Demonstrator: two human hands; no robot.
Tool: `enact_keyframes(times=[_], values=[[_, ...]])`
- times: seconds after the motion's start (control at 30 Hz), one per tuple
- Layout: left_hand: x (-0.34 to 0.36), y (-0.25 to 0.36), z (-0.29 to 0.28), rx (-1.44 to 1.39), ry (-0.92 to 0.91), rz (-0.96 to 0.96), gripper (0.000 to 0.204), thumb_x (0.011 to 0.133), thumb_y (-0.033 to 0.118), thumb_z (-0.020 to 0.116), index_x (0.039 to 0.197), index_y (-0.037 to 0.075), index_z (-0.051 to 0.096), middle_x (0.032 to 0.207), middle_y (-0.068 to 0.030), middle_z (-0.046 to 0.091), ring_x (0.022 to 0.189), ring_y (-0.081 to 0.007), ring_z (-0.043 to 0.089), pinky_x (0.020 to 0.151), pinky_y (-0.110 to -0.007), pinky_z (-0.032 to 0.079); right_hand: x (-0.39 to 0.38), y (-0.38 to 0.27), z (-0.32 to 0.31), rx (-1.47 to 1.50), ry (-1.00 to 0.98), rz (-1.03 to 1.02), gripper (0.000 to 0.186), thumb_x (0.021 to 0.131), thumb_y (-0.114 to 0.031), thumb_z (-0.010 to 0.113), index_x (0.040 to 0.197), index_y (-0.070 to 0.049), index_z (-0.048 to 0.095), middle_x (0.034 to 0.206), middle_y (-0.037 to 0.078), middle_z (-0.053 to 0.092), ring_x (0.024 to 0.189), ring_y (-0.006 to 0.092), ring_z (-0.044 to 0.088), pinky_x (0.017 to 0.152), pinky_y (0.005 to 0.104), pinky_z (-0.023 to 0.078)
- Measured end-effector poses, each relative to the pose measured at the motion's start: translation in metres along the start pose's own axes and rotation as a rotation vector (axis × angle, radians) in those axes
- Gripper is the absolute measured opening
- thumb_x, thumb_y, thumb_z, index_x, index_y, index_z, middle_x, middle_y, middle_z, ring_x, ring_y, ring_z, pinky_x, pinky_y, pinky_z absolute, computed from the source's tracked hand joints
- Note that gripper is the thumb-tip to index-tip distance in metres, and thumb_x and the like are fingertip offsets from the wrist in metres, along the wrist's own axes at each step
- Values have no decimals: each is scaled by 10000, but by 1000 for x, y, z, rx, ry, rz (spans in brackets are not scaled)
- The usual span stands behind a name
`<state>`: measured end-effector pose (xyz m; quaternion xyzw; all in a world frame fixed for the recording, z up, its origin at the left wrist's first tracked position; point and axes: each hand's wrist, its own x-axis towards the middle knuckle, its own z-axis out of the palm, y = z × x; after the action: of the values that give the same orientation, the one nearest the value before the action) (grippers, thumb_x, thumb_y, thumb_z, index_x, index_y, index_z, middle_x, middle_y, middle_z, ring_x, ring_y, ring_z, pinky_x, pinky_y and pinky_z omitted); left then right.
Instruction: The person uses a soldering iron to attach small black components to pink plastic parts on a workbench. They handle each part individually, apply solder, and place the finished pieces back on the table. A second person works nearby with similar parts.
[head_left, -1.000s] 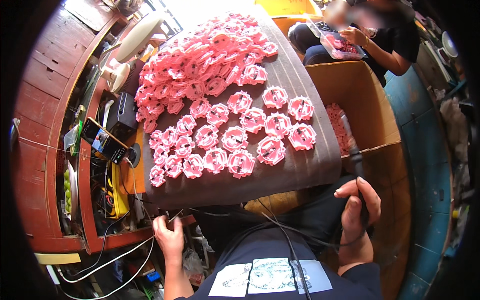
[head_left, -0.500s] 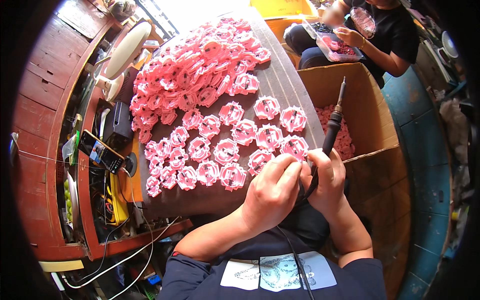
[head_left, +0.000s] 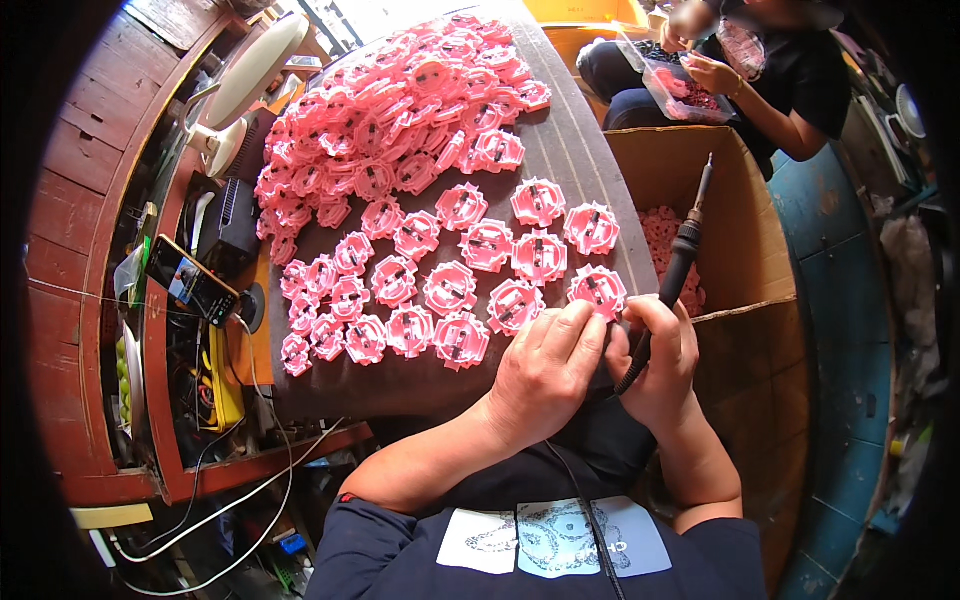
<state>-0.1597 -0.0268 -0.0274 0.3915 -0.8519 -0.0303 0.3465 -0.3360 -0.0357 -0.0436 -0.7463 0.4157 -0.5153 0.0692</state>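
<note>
Rows of pink plastic parts [head_left: 450,288], flower-shaped with dark pieces across their middles, lie on the dark board [head_left: 335,395] before me. The nearest one on the right, a pink plastic part [head_left: 598,289], is at my fingertips. My left hand [head_left: 545,372] pinches at its lower edge, fingers pressed together; the exact contact is hidden. My right hand [head_left: 660,350] is wrapped round the black handle of a soldering iron [head_left: 684,245], its metal tip pointing up and away from the parts. The right fingertips are close to the same part.
A large pile of pink parts [head_left: 400,120] covers the board's far side. To the right stands a cardboard box [head_left: 745,190] with more pink parts. Beyond it, another person's hand [head_left: 712,75] is over a clear tray [head_left: 690,108]. A phone [head_left: 192,280] and lamp [head_left: 250,75] are left.
The view has shifted slightly, moving most of the board upward in the picture. The part at my fingertips sits a little closer to its lower neighbours' side; both hands keep their hold.
</note>
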Motion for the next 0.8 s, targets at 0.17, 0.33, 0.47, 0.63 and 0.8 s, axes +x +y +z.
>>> enact_keyframes(times=[0.17, 0.33, 0.47, 0.63, 0.8], values=[[-1, 1, 3, -22, 32, 9, 448, 818, -40, 716, 1259, -70, 644, 1245, -243, 641, 1055, -404, 674, 900, -472, 578, 2, 5, 3, 28, -12, -36, 396, 855, 45, 739, 1222, -16, 604, 991, 196, 674, 825, 413, 647, 709, 483, 544], [5, 5, 12, -132, 85, -43, 485, 818, -39, 739, 1291, -53, 633, 1235, -227, 646, 1031, -400, 671, 882, -462, 573, -4, 1, -6, 67, -20, 42, 324, 911, 53, 707, 1209, -18, 599, 933, 140, 674, 770, 265, 660, 701, 369, 548], [7, 5, 14, -152, 34, -68, 396, 837, 35, 728, 1226, -15, 682, 1179, -168, 641, 996, -329, 666, 829, -414, 572, -12, 1, -14, 191, -39, 161, 289, 963, 42, 681, 1226, -22, 579, 891, 93, 676, 772, 147, 672, 707, 281, 542], [15, 10, 12, -239, 71, -136, 293, 851, -39, 756, 1135, 15, 717, 1068, -161, 677, 927, -347, 702, 791, -429, 583, -10, -1, -16, 298, -8, 248, 331, 930, 78, 682, 1231, -9, 576, 897, 115, 683, 757, 213, 694, 723, 320, 563], [15, 9, 13, -240, 96, -141, 271, 848, -40, 759, 1109, 17, 718, 1047, -159, 688, 920, -358, 704, 783, -430, 586, -15, 2, -14, 299, 33, 218, 359, 934, 91, 681, 1256, 0, 550, 947, 127, 693, 790, 185, 689, 729, 308, 568]])
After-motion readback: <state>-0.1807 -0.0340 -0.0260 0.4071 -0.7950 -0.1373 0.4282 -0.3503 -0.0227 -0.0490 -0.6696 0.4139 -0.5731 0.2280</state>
